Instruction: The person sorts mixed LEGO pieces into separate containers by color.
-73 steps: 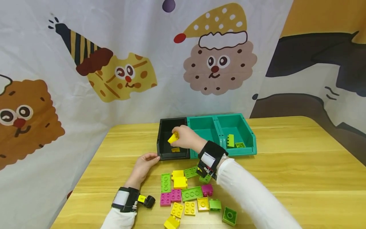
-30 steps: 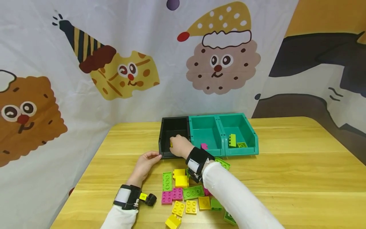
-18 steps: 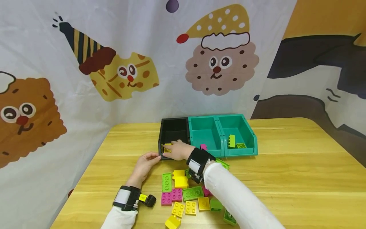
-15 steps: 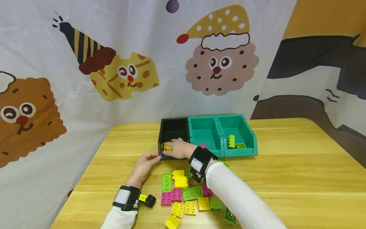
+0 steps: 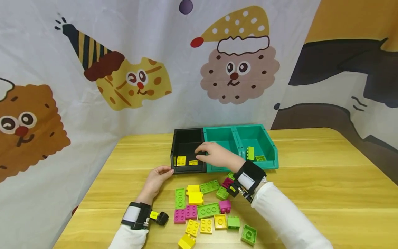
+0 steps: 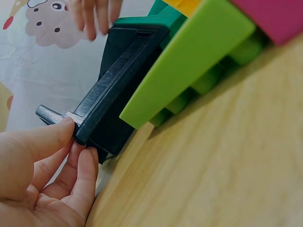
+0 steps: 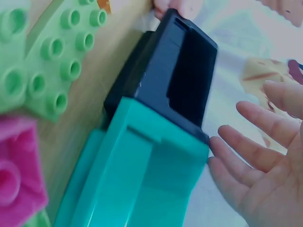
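My left hand (image 5: 155,183) pinches the near left corner of the black bin (image 5: 189,170) between thumb and fingers, plain in the left wrist view. Inside that bin lie a yellow brick (image 5: 181,160), studs up, and another yellow brick (image 5: 193,162) near the front wall. Over the border between the black bin and the middle teal bin (image 5: 219,131) hovers my right hand (image 5: 217,155). Its fingers are relaxed and apart, holding nothing, as the right wrist view (image 7: 265,165) confirms. The right forearm hides part of the middle bin.
Joined on the right is a second teal bin (image 5: 272,162) with a lime brick (image 5: 250,153) and a flatter lime piece (image 5: 260,158). Before the bins, several loose bricks in green, yellow (image 5: 196,198) and magenta (image 5: 180,216) are spread over the wooden table (image 5: 311,193).
The right hand brought a yellow brick into the black bin, let go of it by the front left, then rose and moved right. My left hand stays on the bin's corner.
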A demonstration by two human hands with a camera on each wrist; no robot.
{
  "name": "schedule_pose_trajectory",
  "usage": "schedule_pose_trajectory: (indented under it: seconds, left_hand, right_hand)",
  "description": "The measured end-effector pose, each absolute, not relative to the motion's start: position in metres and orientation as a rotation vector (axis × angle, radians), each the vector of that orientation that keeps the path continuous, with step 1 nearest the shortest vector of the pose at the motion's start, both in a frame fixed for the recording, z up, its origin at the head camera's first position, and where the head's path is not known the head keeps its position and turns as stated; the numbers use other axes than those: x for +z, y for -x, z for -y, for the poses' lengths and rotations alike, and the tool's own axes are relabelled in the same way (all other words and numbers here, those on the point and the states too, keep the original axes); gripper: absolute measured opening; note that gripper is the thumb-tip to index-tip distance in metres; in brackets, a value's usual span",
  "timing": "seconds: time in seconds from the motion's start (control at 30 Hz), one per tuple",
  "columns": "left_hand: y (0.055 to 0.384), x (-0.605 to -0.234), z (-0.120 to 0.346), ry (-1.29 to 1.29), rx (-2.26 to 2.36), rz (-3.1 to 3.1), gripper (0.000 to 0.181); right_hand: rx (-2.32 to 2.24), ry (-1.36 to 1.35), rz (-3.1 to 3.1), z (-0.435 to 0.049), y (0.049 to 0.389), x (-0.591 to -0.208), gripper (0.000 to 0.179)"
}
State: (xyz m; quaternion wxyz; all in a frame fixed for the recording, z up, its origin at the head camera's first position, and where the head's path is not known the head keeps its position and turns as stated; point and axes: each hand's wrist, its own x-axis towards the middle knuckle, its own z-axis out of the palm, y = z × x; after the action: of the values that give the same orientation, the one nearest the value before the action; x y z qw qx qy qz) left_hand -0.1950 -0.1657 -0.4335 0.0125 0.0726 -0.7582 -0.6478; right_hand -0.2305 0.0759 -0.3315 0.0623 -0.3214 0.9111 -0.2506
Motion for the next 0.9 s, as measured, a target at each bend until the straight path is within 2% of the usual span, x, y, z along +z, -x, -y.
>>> schedule_pose_trajectory:
  seconds: [0.57,0.9]
  left_hand:
    - [0.194,-0.431,0.166,-0.225,-2.036,2.346,0.025]
    - [0.194,-0.433,0.166,-0.220,-2.038,2.343,0.022]
  right_hand:
    - [-0.747,0.985,-2.832,-0.146,0.197,-0.342,0.032]
    - [-0.771,0.872,-2.868,-0.177,0.180,-0.357,0.030]
